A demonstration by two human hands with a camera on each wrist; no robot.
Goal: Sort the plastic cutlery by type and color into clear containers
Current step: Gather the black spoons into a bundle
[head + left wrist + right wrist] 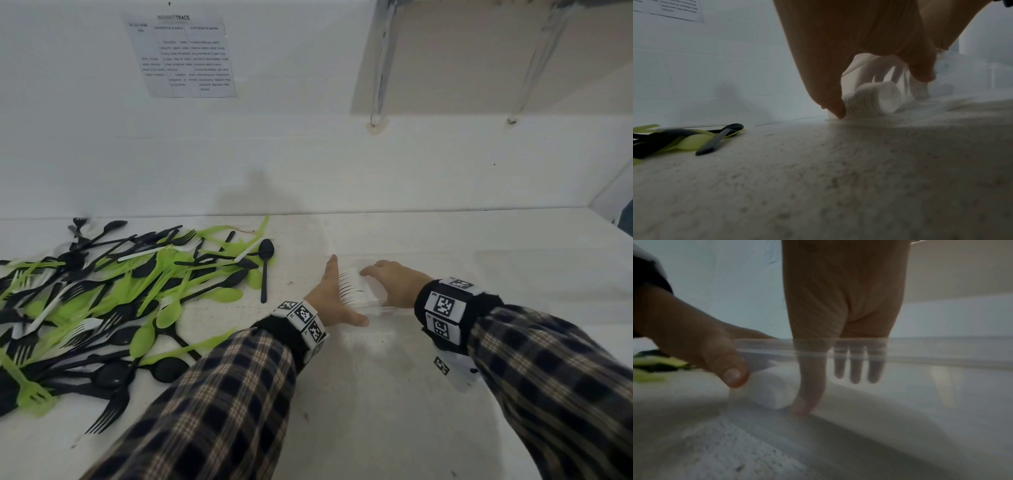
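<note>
Cutlery pile at 9 o'clock on the white worktop: black, lime-green and white plastic forks and spoons, tangled together. One black spoon lies apart at the pile's right edge, bowl toward the wall.

Stack of white spoons at centre, lying on its side inside a clear container whose walls barely show in the head view. Left hand stands edge-on against the stack's left end, fingers straight, thumb out toward 6 o'clock. Right hand reaches over the container rim; fingers point down inside it, loosely straight, index tip on the container floor just beside the stack's right end. Neither hand wraps the stack; they press it between them.

Left wrist view: nested white bowls seen end-on behind the left fingers.

Plaid sleeves and black wristbands with square black-and-white marker tags on both arms.

Paper sheet on the wall at 11 o'clock: printed table, heading ends in "TRACE"; the rest is too blurred to read.
</note>
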